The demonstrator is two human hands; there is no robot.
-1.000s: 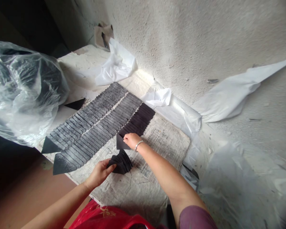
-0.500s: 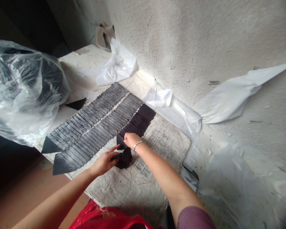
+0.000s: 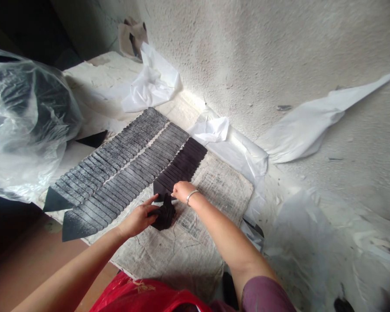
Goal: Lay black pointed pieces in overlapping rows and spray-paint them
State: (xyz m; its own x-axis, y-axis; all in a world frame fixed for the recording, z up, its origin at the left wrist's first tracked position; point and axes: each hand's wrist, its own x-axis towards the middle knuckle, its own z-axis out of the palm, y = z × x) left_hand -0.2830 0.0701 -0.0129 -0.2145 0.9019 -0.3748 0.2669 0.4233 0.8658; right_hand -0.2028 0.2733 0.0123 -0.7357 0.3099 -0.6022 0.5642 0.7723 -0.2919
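My left hand (image 3: 139, 220) holds a bunched stack of dark, flexible pieces (image 3: 164, 216) just below the near end of the shortest row. Its index finger stretches towards that row of overlapping plain black pieces (image 3: 182, 162). My right hand (image 3: 183, 191) is closed in a pinch at the row's near right corner, and a dark strip runs from its fingertips towards the bundle. Two longer rows lie to the left: a middle row (image 3: 126, 177) and an outer row (image 3: 112, 151), both dusted whitish, each ending in a bare black pointed piece.
A cloth-covered board (image 3: 221, 182) lies under the rows. At the left stands a clear plastic bag (image 3: 26, 125) with dark contents. A loose black triangle (image 3: 93, 139) lies near it. Crumpled white sheets (image 3: 154, 86) rest along the rough wall (image 3: 247, 56).
The view has shifted slightly. My right hand has drawn back a little from the black row towards the bundle, and a dark strip now shows between them. My left hand keeps its hold.
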